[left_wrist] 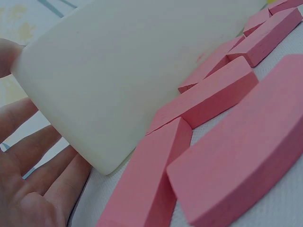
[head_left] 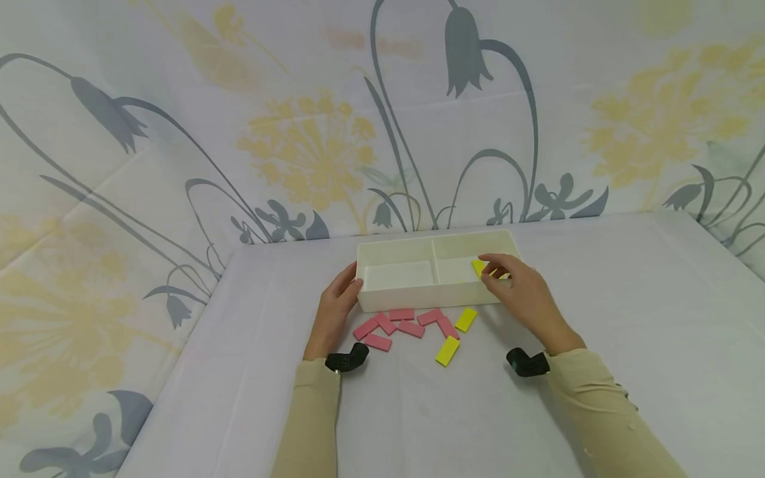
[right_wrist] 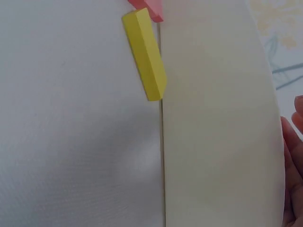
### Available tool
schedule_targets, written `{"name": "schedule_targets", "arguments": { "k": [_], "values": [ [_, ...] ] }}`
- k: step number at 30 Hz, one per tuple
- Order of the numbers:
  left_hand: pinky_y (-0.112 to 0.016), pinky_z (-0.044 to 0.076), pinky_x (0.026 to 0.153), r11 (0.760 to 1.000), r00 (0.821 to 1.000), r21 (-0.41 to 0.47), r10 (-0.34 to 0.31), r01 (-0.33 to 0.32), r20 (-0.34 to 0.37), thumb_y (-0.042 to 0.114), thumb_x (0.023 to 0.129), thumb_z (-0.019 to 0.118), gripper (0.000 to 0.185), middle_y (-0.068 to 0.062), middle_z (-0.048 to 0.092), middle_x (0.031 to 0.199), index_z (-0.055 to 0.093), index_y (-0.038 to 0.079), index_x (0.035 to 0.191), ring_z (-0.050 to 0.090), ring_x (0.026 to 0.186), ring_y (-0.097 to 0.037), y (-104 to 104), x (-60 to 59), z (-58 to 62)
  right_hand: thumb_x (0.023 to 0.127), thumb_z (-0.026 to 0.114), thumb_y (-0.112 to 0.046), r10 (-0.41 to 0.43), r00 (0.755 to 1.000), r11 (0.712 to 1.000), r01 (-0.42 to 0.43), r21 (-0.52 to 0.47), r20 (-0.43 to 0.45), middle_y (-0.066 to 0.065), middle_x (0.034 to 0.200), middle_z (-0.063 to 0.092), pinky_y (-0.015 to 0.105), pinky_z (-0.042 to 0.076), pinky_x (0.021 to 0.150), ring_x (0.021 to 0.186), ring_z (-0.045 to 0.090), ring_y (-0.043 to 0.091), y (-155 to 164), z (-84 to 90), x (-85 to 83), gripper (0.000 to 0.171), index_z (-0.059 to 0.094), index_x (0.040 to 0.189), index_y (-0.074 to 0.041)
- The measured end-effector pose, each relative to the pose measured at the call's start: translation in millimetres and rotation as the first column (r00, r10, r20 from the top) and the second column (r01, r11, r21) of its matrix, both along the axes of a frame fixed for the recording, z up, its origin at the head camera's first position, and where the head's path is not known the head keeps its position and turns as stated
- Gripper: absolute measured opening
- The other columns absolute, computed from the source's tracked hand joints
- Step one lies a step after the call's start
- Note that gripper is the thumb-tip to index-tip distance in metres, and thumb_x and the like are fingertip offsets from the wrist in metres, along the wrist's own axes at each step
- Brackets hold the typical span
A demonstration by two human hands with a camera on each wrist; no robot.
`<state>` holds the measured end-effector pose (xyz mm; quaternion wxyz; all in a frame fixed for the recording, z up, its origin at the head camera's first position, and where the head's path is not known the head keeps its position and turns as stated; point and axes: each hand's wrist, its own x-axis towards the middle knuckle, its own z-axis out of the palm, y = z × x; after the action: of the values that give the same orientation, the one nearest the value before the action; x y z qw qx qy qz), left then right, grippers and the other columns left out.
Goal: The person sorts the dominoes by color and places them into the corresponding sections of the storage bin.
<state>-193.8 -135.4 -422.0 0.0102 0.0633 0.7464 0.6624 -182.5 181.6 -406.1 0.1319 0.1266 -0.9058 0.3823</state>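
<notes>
A white two-compartment box [head_left: 396, 298] lies across the table. At its left end, my left hand [head_left: 335, 307] touches the wall, thumb at the near corner; the left wrist view shows those fingers [left_wrist: 43, 164] fairly straight along the end. Above the right compartment, my right hand [head_left: 526, 295] has bent fingers and pinches a yellow block [head_left: 479, 267], partly covered by the fingers. In the right wrist view only some fingertips [right_wrist: 294, 156] show beyond the box wall [right_wrist: 220, 132], and the pinched block is hidden.
Several pink blocks [head_left: 378, 342] lie loosely along the box's near side, some touching each other. To their right are two yellow blocks, one beside the box [head_left: 466, 320] and one nearer me [head_left: 447, 351]. A floral cloth [head_left: 418, 133] hangs behind the table.
</notes>
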Motion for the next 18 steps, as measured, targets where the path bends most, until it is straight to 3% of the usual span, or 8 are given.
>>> {"name": "schedule_targets", "arguments": {
  "k": [8, 18],
  "values": [
    [-0.034, 0.035, 0.096, 1.0, 1.0, 0.0, 0.005, -0.005, 0.005, 0.031, 0.091, 0.049, 0.05, -0.007, 0.036, 0.139, 0.037, 0.012, 0.136, 0.039, 0.121, -0.014, 0, 0.4, 0.5, 0.09, 0.054, -0.021, 0.006, 1.0, 0.998, -0.006, -0.055, 0.0, 0.005, 0.098, 0.059, 0.04, 0.042, 0.081, 0.091, 0.052, 0.02, 6, 5.2, 3.0, 0.028, 0.056, 0.115, -0.009],
    [-0.035, 0.035, 0.096, 1.0, 1.0, 0.003, -0.001, 0.001, -0.007, 0.035, 0.09, 0.051, 0.051, -0.007, 0.036, 0.139, 0.038, 0.015, 0.136, 0.04, 0.121, -0.014, 0, 0.9, 0.8, 0.092, 0.047, -0.031, -0.013, 0.999, 0.994, 0.018, -0.11, 0.041, 0.0, 0.095, 0.063, 0.031, 0.044, 0.069, 0.083, 0.059, 0.015, 15, 10.4, 6.2, 0.03, 0.058, 0.115, -0.016]
  ]
}}
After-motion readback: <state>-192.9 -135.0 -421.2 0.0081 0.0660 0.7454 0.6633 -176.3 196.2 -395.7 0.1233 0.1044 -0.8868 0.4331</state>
